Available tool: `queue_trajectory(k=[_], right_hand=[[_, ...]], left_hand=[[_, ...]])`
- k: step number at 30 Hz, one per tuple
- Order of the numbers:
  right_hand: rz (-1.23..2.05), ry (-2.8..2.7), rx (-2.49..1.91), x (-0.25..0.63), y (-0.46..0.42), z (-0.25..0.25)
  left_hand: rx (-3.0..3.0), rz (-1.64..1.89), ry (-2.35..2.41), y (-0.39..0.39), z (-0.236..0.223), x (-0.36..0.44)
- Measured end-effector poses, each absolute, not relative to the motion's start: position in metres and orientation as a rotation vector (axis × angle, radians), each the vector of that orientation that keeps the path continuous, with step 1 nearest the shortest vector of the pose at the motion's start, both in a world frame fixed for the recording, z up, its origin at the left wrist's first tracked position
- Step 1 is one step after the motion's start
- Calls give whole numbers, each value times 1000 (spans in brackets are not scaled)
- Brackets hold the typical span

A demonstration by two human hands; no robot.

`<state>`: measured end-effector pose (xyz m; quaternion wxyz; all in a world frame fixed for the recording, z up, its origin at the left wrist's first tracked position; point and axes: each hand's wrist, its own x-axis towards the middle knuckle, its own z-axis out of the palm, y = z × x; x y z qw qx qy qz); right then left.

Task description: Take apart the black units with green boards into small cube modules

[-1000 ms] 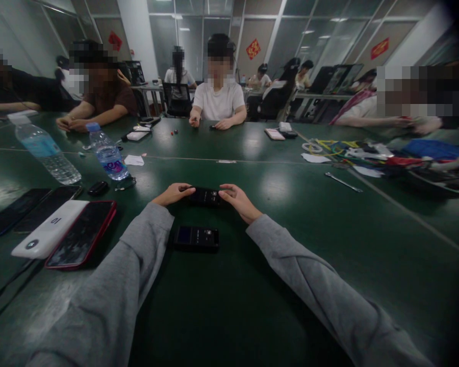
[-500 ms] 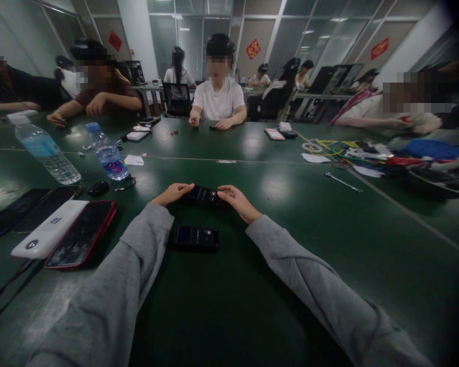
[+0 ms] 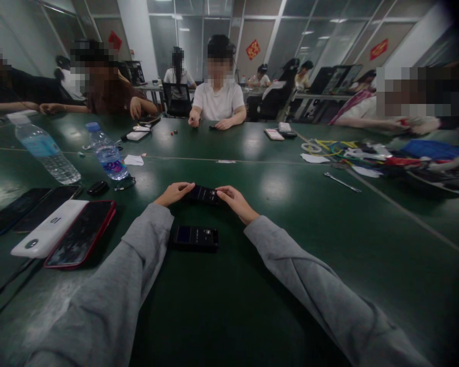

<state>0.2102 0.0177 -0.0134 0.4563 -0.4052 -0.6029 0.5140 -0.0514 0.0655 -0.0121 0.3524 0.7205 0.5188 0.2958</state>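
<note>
A small black rectangular device (image 3: 204,194) with a dark screen and white markings lies between my hands, a little tilted. My left hand (image 3: 175,193) grips its left end, thumb on top. At its right end my right hand (image 3: 235,200) closes on it with thumb and fingers. Whether the device touches the table I cannot tell. Closer to me, a second black device (image 3: 197,238) of the same look lies flat on the green table (image 3: 229,306), between my forearms, with neither hand on it.
On the left are a red-cased phone (image 3: 82,234), a white power bank (image 3: 49,227), two dark phones and two water bottles (image 3: 107,155). A wrench-like metal tool (image 3: 342,182) and a heap of cables (image 3: 352,150) lie on the right. Several people sit around the table.
My hands and the device between them have hardly moved. Across the table at the left, a person's arms have shifted. The second device stays put.
</note>
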Motion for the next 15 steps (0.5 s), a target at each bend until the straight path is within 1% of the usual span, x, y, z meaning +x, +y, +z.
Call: queue_trajectory(k=[4, 15], right_hand=[[1227, -1481, -994, 209, 19, -17], [1073, -1489, -1113, 204, 16, -19]], left_hand=[[1887, 821, 1232, 70, -17, -54], [1911, 749, 1133, 70, -16, -60]])
